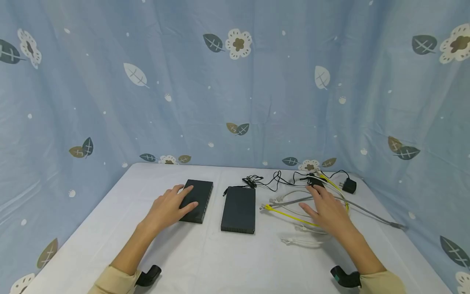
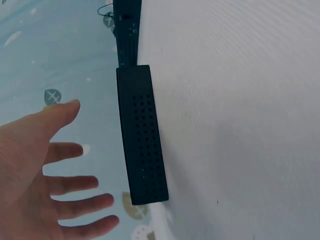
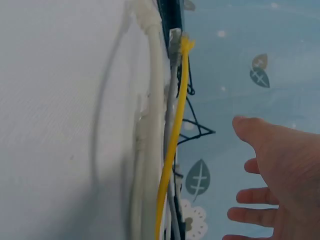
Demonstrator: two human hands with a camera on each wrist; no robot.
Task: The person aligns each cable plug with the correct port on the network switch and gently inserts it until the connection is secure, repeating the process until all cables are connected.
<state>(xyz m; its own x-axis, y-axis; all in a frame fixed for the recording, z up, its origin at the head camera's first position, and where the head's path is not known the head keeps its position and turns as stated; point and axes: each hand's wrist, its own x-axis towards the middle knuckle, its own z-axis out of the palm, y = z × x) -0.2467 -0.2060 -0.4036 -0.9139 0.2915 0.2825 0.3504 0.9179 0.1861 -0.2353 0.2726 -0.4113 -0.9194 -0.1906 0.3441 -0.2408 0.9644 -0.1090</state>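
Note:
My left hand (image 1: 167, 208) hovers over the left black network box (image 1: 198, 201), its fingers spread and relaxed. In the left wrist view a gap shows between those fingers and the box, whose side wall (image 2: 145, 145) carries rows of vent holes. On the other side, my right hand (image 1: 330, 211) is held over a spread of network cables, fingers apart and nothing in them. Under it run a yellow cable (image 1: 290, 216), a grey cable (image 1: 371, 212) and several white cables (image 1: 306, 242). The right wrist view shows the yellow cable (image 3: 172, 135) apart from the fingers.
A second black box (image 1: 238, 210) lies flat at the middle of the white-covered table (image 1: 205, 261). Behind it a thin black cord (image 1: 253, 181) is bundled. One black power adapter (image 1: 349, 185) sits at the back right. A blue patterned curtain (image 1: 183, 102) surrounds the table.

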